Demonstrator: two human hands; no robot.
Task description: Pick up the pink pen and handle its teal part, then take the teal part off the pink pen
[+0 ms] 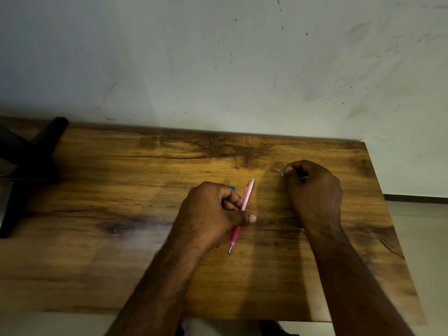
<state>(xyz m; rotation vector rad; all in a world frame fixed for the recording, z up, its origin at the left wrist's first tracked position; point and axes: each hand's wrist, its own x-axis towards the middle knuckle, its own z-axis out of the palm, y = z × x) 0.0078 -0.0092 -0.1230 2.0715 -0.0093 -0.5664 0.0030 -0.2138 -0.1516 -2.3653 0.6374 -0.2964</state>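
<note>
So from my feed: the left hand (pixel 213 212) has its fingers curled round a pink pen (pixel 243 209), thumb pressed across the barrel, tip pointing toward 6 o'clock and cap end toward 12. The pen sits over the middle of the wooden table (pixel 121 251). At about 2 o'clock from it, the right hand (pixel 315 187) is curled on the tabletop, pinching a small thin piece (pixel 282 174) I can't make out, too blurry. A black stand (pixel 31 161) sits off at 9 o'clock.
</note>
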